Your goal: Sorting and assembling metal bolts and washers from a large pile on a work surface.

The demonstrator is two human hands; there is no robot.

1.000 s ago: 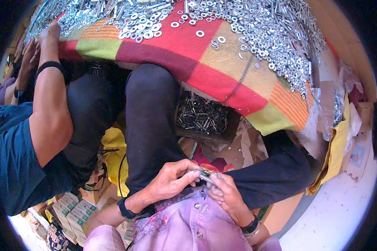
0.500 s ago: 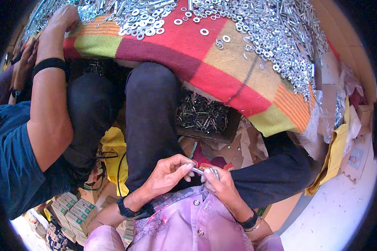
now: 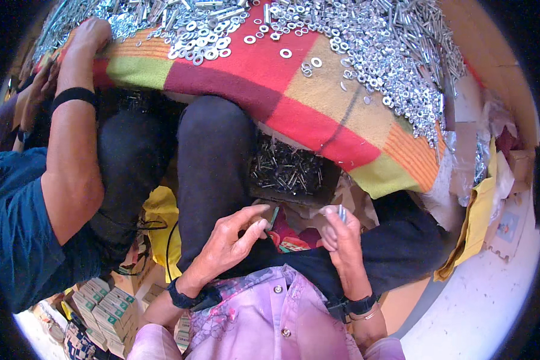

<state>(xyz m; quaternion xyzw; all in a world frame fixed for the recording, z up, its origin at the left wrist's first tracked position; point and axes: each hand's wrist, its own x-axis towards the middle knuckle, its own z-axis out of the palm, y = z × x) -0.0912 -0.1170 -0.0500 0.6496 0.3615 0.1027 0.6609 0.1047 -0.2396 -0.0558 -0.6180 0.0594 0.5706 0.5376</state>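
Right hand [image 3: 343, 239], gripping metal piece [image 3: 342, 212] (silvery); left hand [image 3: 228, 241], half-curled

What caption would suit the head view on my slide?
The right hand holds a small metal piece, the left hand nearby, before a checked blanket strewn with washers and nuts.
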